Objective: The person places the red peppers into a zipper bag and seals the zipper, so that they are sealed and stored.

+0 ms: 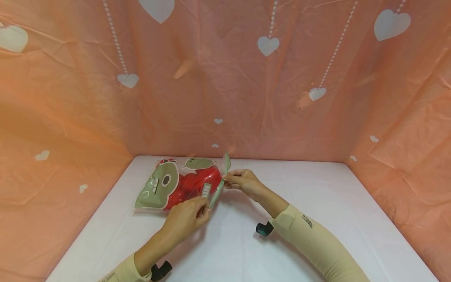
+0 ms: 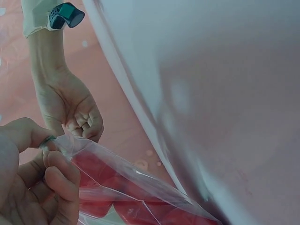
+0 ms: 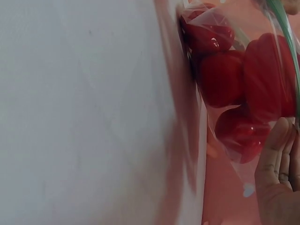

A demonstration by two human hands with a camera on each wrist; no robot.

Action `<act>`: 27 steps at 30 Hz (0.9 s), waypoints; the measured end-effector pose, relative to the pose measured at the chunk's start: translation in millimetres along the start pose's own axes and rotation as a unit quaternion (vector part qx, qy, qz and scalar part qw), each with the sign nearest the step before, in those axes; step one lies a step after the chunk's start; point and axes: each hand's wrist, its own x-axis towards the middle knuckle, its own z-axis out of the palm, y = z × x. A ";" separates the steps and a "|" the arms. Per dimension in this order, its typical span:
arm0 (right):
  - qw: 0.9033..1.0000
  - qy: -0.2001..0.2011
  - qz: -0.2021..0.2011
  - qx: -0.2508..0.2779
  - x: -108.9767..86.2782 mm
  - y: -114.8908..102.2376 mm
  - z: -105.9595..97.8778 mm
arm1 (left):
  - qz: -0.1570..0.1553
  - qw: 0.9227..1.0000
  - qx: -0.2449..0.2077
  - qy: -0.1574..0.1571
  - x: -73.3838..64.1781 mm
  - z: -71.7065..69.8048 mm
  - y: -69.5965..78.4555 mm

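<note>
A clear plastic zip bag [image 1: 160, 186] printed with a green cartoon face lies toward the left of the table, its green zip edge [image 1: 217, 192] facing right. Several red bell peppers [image 3: 222, 77] fill it, seen through the plastic in the right wrist view. My left hand [image 1: 184, 217] pinches the near end of the zip edge. Farther along the same edge, my right hand [image 1: 246, 184] pinches the strip between thumb and fingers. In the left wrist view, the bag's mouth [image 2: 108, 159] looks flat between both hands; whether the zip is sealed cannot be told.
The white tabletop [image 1: 299, 188] runs back to a peach curtain [image 1: 239, 98] with white hearts, which also encloses both sides. Small dark devices, one by the right wrist [image 1: 264, 228] and one by the left wrist [image 1: 161, 271], stick out below the beige sleeves.
</note>
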 end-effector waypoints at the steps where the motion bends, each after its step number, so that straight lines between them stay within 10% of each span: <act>1: 1.000 0.001 0.002 0.003 0.5 0.3 -0.5 | 0.000 1.000 0.002 0.001 -0.4 0.5 0.1; 27: 0.995 0.096 -0.005 -0.036 17.0 14.6 -54.1 | 0.028 0.997 -0.027 -0.066 -10.4 3.9 -2.1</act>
